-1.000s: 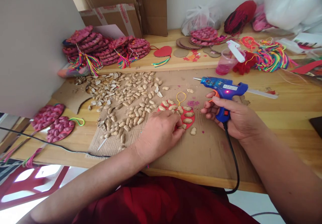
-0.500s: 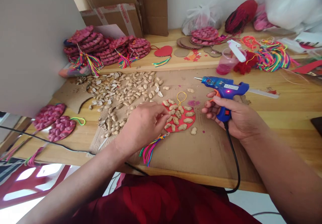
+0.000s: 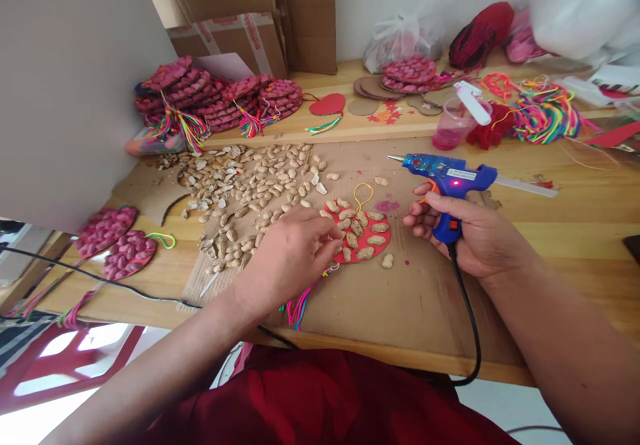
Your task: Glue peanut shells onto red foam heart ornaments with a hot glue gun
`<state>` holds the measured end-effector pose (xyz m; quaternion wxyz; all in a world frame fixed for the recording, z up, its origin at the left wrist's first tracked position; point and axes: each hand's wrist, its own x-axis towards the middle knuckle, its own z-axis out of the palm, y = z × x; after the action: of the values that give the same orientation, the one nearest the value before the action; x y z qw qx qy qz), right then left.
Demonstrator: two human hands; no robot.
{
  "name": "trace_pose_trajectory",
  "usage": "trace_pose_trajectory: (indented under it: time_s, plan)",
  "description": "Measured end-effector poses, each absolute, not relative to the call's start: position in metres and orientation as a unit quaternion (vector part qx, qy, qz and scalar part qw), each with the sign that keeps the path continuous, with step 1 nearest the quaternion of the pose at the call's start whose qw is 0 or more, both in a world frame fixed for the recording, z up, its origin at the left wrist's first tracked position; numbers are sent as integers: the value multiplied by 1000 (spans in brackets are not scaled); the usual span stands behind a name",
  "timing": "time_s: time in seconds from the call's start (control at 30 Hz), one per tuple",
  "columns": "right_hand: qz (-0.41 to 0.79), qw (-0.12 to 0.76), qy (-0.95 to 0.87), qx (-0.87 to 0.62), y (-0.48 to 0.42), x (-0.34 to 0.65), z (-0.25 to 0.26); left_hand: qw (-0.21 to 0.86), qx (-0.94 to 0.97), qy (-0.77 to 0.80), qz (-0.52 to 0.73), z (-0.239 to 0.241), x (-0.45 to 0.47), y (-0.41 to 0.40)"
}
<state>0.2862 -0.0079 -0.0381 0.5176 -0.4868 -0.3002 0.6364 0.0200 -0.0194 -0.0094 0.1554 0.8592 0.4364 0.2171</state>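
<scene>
My right hand (image 3: 467,232) is wrapped round a blue glue gun (image 3: 440,172), whose metal nozzle points left above the cardboard and whose small light glows red. Below it to the left lies a red disc (image 3: 357,255) with several peanuts (image 3: 378,228) on it, a yellow loop at its top and a colourful tassel (image 3: 300,305) at its lower edge. Over the disc's left edge, my left hand (image 3: 295,248) has its fingers bent and the fingertips drawn together; what they hold, if anything, is hidden. One loose peanut (image 3: 387,260) lies just right of the disc.
Many loose peanuts (image 3: 270,185) spread over the cardboard mat (image 3: 370,312) at the left. Pink peanut-covered discs (image 3: 167,98) are stacked on the back ledge. A cup of pink liquid (image 3: 450,132) stands behind the glue gun. Its black cord (image 3: 470,318) hangs over the table edge.
My left hand has shifted slightly downward and right at the disc's left edge, covering more of the tassel. The right hand keeps the glue gun in the same place; the whole view has shifted slightly.
</scene>
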Motion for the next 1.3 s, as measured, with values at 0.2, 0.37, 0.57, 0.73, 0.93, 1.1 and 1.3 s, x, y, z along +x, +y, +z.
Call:
trace_pose_trajectory:
  time_s: [0.2, 0.37, 0.57, 0.73, 0.93, 1.1, 1.3]
  plan:
    - [632, 519, -301, -491, -6, 287, -41, 142, 879, 425, 161, -14, 44, -26]
    - [633, 519, -307, -485, -7, 286, -41, 138, 879, 438, 129, -14, 54, -26]
    - [635, 516, -309, -485, -7, 287, -41, 142, 874, 443, 140, -17, 56, -24]
    - [633, 516, -304, -490, -7, 286, -39, 154, 867, 452, 141, -17, 57, -26]
    - [637, 515, -291, -495, -9, 285, -35, 163, 853, 466, 168, -4, 40, -13]
    - [631, 509, -291, -508, -10, 286, -35, 123, 822, 513, 212, 9, 9, 7]
    - [618, 504, -301, -522, -7, 287, -37, 104, 811, 531, 223, 11, -9, 11]
